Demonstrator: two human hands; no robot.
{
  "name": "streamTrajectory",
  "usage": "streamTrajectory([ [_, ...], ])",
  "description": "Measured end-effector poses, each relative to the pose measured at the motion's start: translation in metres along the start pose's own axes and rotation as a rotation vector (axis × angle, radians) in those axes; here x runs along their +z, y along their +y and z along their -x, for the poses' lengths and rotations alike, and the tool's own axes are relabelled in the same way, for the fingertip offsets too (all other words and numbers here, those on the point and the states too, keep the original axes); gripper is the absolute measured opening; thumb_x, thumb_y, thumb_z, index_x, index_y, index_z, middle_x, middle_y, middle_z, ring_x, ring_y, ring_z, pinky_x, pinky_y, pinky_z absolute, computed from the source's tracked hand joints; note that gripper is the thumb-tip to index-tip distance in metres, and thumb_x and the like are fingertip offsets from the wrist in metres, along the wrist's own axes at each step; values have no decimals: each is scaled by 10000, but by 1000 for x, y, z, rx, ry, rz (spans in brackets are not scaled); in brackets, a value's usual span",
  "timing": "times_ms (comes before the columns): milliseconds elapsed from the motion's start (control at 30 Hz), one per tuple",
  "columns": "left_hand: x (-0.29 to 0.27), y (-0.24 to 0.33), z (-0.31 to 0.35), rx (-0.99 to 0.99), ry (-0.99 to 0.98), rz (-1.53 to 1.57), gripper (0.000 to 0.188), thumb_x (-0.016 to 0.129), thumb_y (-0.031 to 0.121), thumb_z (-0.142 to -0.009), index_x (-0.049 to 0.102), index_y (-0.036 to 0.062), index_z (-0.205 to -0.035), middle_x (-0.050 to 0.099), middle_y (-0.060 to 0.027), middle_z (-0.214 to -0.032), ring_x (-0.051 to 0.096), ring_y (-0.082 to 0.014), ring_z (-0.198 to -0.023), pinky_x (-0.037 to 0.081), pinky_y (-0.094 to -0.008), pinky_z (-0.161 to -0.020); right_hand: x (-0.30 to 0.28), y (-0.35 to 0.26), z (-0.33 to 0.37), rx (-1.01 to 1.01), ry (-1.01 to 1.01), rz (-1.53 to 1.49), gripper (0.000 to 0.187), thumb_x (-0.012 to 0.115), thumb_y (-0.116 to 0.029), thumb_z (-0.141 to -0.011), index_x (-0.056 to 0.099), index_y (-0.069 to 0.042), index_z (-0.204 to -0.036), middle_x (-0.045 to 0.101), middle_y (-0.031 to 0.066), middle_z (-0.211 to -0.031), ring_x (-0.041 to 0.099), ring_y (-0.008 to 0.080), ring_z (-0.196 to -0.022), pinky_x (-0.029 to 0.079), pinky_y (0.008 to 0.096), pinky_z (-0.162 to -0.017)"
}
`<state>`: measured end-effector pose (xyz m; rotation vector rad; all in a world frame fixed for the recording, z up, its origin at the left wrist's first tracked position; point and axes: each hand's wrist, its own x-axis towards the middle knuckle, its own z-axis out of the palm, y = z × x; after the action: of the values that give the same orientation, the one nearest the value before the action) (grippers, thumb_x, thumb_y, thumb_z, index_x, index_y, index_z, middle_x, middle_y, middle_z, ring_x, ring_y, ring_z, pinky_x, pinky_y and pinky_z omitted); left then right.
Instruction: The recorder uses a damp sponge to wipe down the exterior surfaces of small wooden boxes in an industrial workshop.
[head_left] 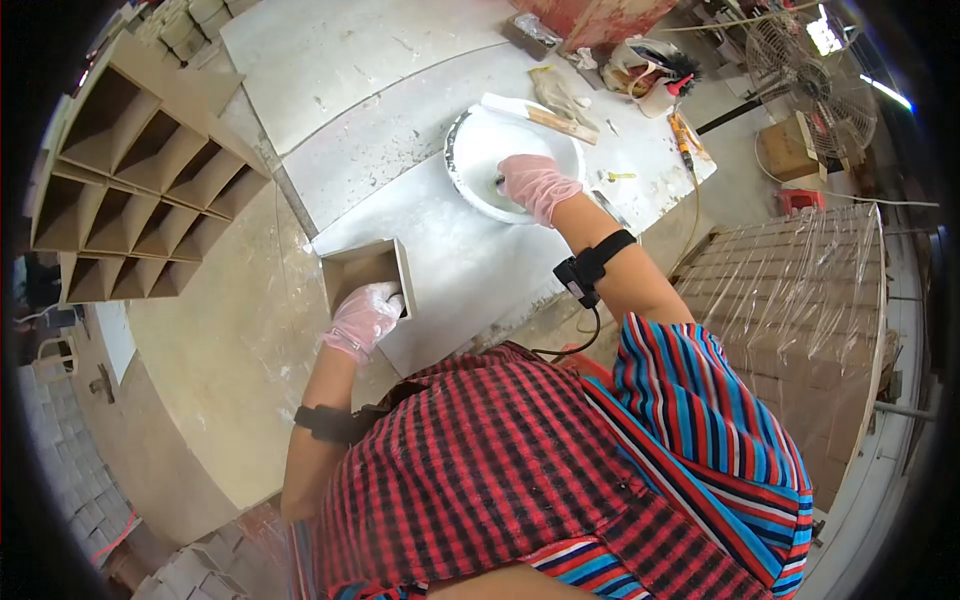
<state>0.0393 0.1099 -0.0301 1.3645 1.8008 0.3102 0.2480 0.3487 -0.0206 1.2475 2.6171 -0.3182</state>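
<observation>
My left hand (367,317), in a thin pinkish glove with white smears, grips the near wall of a small open-topped grey-brown box (402,272). The box is tilted at the table's left edge. My right hand (535,184), also gloved, reaches into a round white basin (456,178) with white material inside. Its fingers are closed low in the basin; what they hold, if anything, I cannot make out. A white-bladed scraper with a wooden handle (560,123) lies across the basin's far rim.
Stacked compartment boxes (150,190) stand at the left. On the white table (360,140) lie a crumpled glove (560,95), a white bottle with a red tip (660,98) and an orange corded tool (682,140). A plastic-wrapped stack (780,300) and a fan (810,85) are at the right.
</observation>
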Motion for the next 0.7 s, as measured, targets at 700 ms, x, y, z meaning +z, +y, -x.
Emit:
streamTrajectory([
  [700,0,-7,20,-88,-109,314,661,638,126,-771,313,49,-1341,457,-63,-1271,454,-152,-1123,388,-273,-912,5,72,25,14,-218,-2016,343,526,-239,-859,536,0,-1105,618,83,-940,609,171,-781,499,275,-686],
])
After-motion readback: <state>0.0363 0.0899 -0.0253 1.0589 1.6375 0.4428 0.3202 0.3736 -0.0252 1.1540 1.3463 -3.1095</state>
